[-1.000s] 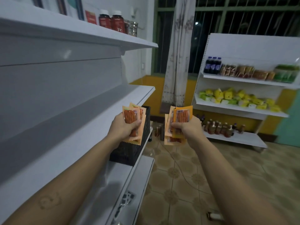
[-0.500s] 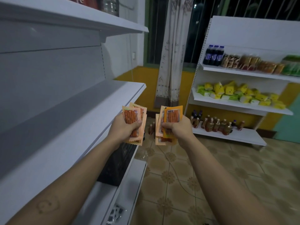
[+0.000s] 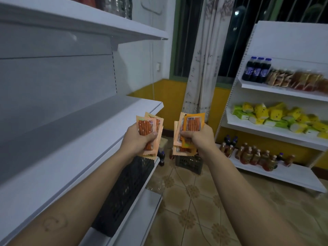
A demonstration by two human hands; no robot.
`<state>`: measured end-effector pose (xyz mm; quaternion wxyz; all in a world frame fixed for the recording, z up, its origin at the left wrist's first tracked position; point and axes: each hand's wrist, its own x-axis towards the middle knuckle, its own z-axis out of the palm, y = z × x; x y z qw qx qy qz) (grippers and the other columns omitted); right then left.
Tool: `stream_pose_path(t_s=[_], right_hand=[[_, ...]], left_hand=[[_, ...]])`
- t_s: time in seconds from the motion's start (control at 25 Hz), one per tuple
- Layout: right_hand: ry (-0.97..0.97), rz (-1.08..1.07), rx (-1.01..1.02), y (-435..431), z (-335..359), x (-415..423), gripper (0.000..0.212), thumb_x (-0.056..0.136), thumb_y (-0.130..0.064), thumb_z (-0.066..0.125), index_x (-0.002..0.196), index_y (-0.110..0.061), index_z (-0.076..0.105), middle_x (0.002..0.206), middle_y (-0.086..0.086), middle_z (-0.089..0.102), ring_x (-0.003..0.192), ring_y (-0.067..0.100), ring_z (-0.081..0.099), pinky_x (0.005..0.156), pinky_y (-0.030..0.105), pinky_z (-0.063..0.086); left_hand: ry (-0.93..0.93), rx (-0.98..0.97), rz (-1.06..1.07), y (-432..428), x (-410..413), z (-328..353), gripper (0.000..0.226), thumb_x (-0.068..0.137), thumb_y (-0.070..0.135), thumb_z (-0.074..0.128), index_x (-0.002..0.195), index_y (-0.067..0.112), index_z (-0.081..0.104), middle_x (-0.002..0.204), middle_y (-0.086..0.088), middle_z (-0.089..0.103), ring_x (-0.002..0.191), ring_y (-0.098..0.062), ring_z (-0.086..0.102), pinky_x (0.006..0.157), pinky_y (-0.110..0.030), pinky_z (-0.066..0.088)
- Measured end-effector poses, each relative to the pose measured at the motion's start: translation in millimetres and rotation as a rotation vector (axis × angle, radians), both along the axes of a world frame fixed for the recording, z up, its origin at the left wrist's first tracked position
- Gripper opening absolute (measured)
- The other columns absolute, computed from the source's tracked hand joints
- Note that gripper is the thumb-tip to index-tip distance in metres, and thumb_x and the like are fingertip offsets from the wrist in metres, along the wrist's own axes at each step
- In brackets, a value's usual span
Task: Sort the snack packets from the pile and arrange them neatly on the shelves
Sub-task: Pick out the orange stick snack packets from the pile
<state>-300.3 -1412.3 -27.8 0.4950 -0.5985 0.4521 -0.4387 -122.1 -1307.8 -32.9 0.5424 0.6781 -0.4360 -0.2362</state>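
Observation:
My left hand (image 3: 137,142) grips a small fan of orange snack packets (image 3: 148,127) with red sticks showing through. My right hand (image 3: 199,139) grips another bunch of orange snack packets (image 3: 192,123), one darker orange packet on top. Both bunches are held upright in front of me, just right of the front edge of the bare white middle shelf (image 3: 85,139) on my left. The two hands are apart, with a narrow gap between the bunches.
A black plastic crate (image 3: 124,192) sits on the lower shelf under my left arm. Another dark crate (image 3: 189,163) stands on the tiled floor. A white rack (image 3: 276,128) at the right holds dark bottles, brown packets, yellow-green packs and sauce bottles. Jars stand on the top left shelf.
The view has shifted forward and slightly down along the left shelf. Both hands keep their packets and hold nearly the same pose.

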Motion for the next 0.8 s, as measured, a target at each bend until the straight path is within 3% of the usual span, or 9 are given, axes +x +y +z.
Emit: stream_pose_path(t_s=[0.24, 0.4, 0.56, 0.8], right_hand=[[-0.028, 0.161, 0.015, -103, 19, 26, 0.027, 0.076, -0.003, 0.079, 0.097, -0.016, 0.067, 0.092, -0.001, 0.072, 0.085, 0.015, 0.07, 0.07, 0.032, 0.057], [-0.041, 0.367, 0.046, -129, 20, 88, 0.026, 0.077, 0.001, 0.077, 0.096, -0.014, 0.067, 0.085, -0.002, 0.071, 0.072, 0.01, 0.069, 0.055, 0.023, 0.054], [0.007, 0.56, 0.057, -112, 8, 176, 0.025, 0.073, 0.003, 0.079, 0.09, -0.012, 0.068, 0.087, 0.004, 0.073, 0.078, 0.019, 0.071, 0.069, 0.034, 0.058], [0.023, 0.79, -0.002, -79, 16, 292, 0.026, 0.069, 0.006, 0.078, 0.084, -0.014, 0.07, 0.077, 0.0, 0.072, 0.068, 0.015, 0.07, 0.062, 0.029, 0.055]], left_hand=[[-0.003, 0.029, 0.189, -75, 13, 13, 0.027, 0.085, 0.03, 0.075, 0.108, 0.018, 0.066, 0.103, 0.003, 0.071, 0.094, -0.016, 0.067, 0.085, -0.037, 0.053], [0.068, 0.034, 0.349, -70, 44, 7, 0.019, 0.085, 0.027, 0.075, 0.1, 0.02, 0.066, 0.097, 0.003, 0.072, 0.088, -0.014, 0.068, 0.074, -0.029, 0.051], [0.112, 0.056, 0.551, -38, 96, 5, 0.017, 0.084, 0.026, 0.076, 0.094, 0.02, 0.064, 0.091, 0.001, 0.072, 0.084, -0.017, 0.069, 0.072, -0.03, 0.053], [0.045, -0.003, 0.817, 11, 174, 11, 0.019, 0.079, 0.021, 0.081, 0.091, 0.019, 0.066, 0.092, -0.005, 0.071, 0.085, -0.021, 0.067, 0.078, -0.032, 0.052]])
